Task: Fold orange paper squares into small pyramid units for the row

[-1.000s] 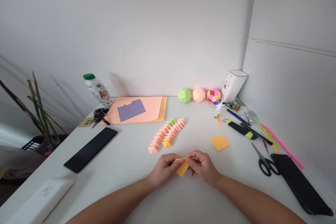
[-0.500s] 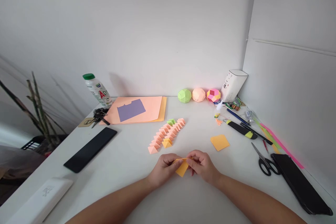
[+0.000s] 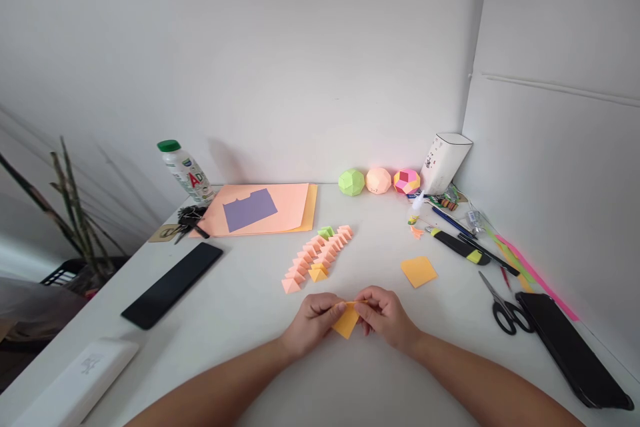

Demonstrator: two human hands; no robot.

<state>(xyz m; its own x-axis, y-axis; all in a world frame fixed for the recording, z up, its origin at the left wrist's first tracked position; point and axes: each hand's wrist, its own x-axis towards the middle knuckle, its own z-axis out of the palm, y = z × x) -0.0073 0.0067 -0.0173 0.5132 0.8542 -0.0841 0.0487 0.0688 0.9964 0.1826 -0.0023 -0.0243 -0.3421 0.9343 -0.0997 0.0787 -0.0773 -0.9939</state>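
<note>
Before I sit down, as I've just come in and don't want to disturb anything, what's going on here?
A person's left hand and right hand hold an orange paper between them, low over the table. Just beyond the hands are two rows of folded pieces, mostly peach, with some green and orange. An orange square lies to their right, and scissors lie farther right, untouched. Three balls sit near the wall.
</note>
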